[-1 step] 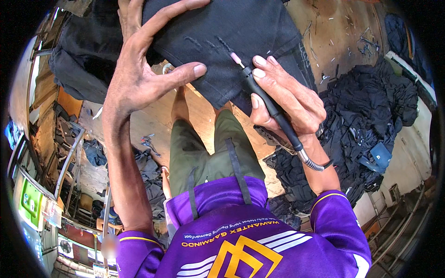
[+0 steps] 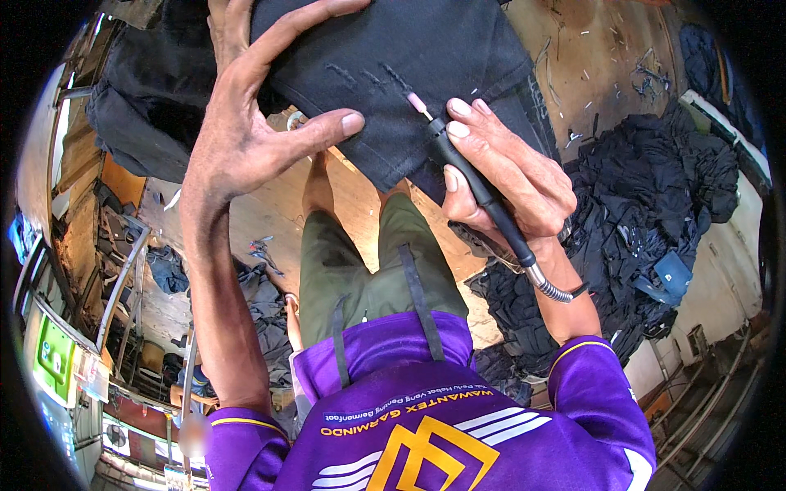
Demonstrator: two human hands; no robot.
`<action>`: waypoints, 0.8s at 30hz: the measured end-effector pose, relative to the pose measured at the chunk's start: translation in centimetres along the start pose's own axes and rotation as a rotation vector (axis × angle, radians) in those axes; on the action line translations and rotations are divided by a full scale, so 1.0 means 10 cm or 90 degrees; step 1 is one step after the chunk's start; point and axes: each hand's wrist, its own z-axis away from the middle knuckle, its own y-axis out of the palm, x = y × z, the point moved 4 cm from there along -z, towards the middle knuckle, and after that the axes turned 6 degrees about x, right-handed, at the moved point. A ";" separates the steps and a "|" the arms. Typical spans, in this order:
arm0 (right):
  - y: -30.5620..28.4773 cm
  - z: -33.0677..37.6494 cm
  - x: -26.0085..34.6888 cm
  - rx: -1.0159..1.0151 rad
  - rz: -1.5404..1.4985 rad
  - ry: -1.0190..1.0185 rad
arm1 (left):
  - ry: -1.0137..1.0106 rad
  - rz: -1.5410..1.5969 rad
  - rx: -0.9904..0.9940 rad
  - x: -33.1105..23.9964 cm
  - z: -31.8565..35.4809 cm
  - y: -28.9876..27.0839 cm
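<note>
A black denim garment is spread out in front of me, with several short scuffed slits in its fabric. My left hand is open over its left part, fingers spread, the thumb lying on the cloth and the index finger stretched along the far side. My right hand is closed round a black rotary grinder handpiece, much like a pen. Its small pink grinding stone points at the cloth beside the rightmost slit; whether it touches cannot be made out. From the handpiece's rear end runs a metal-sprung flexible shaft.
To the right lies a large heap of black garments, with a blue piece on it. More dark cloth is bunched at the far left. A wooden board at the far right carries thread scraps. Another person's arm shows at left.
</note>
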 end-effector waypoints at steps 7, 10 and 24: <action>-0.19 -0.02 -0.09 -0.038 -0.095 0.091 | 0.091 -0.040 -0.073 0.09 -0.01 0.04; -0.31 0.02 -0.14 -0.082 -0.078 0.250 | 0.001 -0.041 -0.296 -0.26 0.15 0.18; -0.27 0.36 -0.13 -0.103 -0.092 0.086 | -0.299 0.635 -0.211 -0.52 0.60 0.90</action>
